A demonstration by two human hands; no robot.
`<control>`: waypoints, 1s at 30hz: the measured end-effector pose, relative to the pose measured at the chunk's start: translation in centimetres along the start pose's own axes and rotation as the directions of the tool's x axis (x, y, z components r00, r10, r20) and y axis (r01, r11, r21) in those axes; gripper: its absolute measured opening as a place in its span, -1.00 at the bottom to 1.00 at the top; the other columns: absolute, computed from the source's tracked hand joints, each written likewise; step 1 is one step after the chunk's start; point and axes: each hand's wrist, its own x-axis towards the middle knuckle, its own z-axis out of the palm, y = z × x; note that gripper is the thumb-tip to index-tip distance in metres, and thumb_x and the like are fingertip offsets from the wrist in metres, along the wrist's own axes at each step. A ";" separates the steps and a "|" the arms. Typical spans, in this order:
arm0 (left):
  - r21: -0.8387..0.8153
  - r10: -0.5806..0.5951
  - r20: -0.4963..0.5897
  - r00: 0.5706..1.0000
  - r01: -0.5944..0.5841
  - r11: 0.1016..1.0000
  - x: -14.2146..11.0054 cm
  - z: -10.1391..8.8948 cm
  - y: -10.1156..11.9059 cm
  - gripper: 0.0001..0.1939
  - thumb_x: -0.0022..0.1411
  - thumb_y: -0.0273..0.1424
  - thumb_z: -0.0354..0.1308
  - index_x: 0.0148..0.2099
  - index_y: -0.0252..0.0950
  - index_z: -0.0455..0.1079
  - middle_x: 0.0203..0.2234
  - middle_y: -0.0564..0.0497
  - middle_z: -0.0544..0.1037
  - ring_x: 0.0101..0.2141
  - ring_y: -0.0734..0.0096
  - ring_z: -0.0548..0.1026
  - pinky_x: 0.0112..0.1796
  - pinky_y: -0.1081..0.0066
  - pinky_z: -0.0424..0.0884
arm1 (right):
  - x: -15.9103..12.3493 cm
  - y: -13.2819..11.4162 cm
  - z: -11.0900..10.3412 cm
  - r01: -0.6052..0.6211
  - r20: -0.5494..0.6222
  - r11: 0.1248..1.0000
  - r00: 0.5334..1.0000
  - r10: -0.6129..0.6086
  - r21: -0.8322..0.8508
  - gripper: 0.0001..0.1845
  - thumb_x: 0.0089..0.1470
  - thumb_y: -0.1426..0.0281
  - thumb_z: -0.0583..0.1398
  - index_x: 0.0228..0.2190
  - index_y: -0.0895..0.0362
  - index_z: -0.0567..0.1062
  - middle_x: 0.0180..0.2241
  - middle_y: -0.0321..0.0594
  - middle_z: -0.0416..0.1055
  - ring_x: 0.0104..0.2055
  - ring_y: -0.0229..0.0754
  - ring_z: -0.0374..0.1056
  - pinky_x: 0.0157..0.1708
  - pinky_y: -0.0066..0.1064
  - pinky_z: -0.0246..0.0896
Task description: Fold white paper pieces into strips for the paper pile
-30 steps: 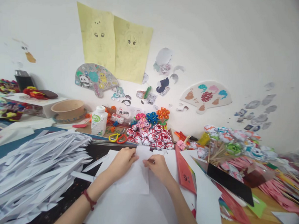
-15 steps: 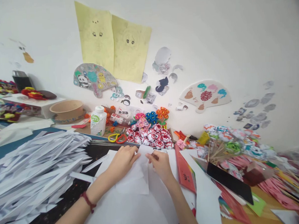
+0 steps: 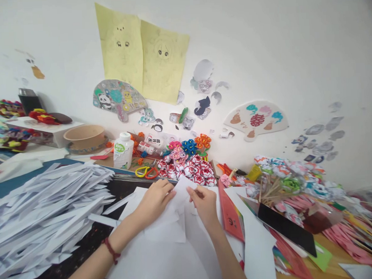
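Observation:
Between my two hands is a small white piece of paper, tilted up a little. My left hand grips its left edge, the fingers curled and the thumb along it. On the right edge, my right hand pinches the paper between thumb and forefinger. Below the hands lie more small white paper pieces, on top of large white sheets on the dark table. Part of the held paper is hidden behind my left fingers.
A big heap of folded white paper strips covers the left. Scissors, a white bottle and red-white paper flowers stand at the back. To the right are a red ruler-like triangle, a black phone and pink strips.
The held paper has turned slightly, its top edge now slanting down to the right. My right hand has shifted a little to the right. The left hand has hardly moved.

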 end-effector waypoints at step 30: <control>-0.547 -0.340 0.010 0.940 0.289 0.785 0.4 -3.3 0.9 -0.68 0.17 -0.19 0.00 -0.39 -0.35 0.36 -0.66 0.05 0.49 -0.70 0.55 0.27 -0.62 0.56 0.16 | 0.9 0.2 -1.2 -0.149 0.174 0.903 0.981 0.085 0.403 -0.59 0.03 0.13 0.14 -0.27 0.22 0.48 -0.53 -0.23 0.36 -0.61 -0.33 0.19 -0.67 -0.53 0.03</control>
